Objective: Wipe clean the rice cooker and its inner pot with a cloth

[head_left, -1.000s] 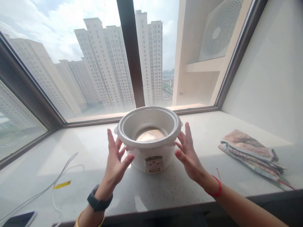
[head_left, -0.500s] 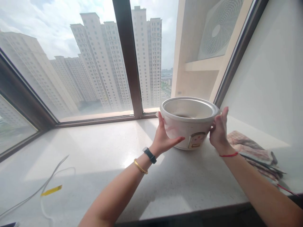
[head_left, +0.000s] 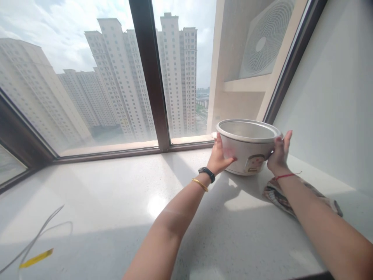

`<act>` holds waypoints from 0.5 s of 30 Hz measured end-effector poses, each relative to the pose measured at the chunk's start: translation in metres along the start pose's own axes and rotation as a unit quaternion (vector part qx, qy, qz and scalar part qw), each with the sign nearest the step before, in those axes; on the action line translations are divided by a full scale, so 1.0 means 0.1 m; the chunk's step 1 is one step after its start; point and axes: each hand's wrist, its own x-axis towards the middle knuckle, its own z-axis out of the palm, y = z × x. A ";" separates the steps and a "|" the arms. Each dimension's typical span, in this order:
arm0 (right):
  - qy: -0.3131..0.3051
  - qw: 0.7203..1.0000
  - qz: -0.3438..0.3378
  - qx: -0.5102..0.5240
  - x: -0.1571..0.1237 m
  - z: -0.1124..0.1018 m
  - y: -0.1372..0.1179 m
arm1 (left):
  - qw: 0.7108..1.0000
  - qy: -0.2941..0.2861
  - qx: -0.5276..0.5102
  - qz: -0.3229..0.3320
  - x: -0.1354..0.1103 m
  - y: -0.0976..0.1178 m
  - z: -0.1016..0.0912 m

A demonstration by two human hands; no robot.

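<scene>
Between my two hands is a white rice cooker (head_left: pixel 237 155) without a lid, its metal rim facing up and a small control panel on its front. My left hand (head_left: pixel 220 157) grips its left side, thumb stretched across the front. On the other side, my right hand (head_left: pixel 279 155) holds the cooker's right edge, with some fingers hidden behind it. A shadow falls below the cooker; whether its base touches the sill cannot be made out. A folded patterned cloth (head_left: pixel 291 200) lies beneath my right forearm.
The cooker is over a pale stone windowsill (head_left: pixel 116 194). Behind stands a window with a dark frame (head_left: pixel 148 77), and a white wall (head_left: pixel 335 97) rises on the right. A grey cable (head_left: pixel 37 237) with a yellow tag (head_left: pixel 36 258) lies at the lower left.
Both hands have moved the rice cooker to the right and farther toward the window corner. My view has also shifted, so the cable now appears lower and farther left.
</scene>
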 end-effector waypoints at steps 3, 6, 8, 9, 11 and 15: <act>0.005 0.997 0.031 0.064 0.05 0.05 -0.06 | 1.000 -0.008 -0.002 -0.011 0.09 -0.05 0.01; -0.005 0.996 0.036 0.081 0.11 0.11 -0.07 | 1.000 0.005 -0.006 -0.010 0.17 -0.08 0.03; -0.009 0.996 0.040 0.076 0.15 0.13 -0.06 | 1.000 0.012 -0.007 -0.014 0.19 -0.04 0.06; -0.009 0.996 0.042 0.072 0.17 0.14 -0.06 | 1.000 0.012 -0.005 -0.020 0.18 -0.01 0.07; -0.012 0.997 0.045 0.064 0.18 0.12 -0.05 | 0.999 0.007 0.004 -0.047 0.10 0.10 0.08; 0.039 0.998 0.042 0.009 0.01 0.08 -0.14 | 0.992 -0.030 0.026 -0.121 -0.38 0.40 -0.09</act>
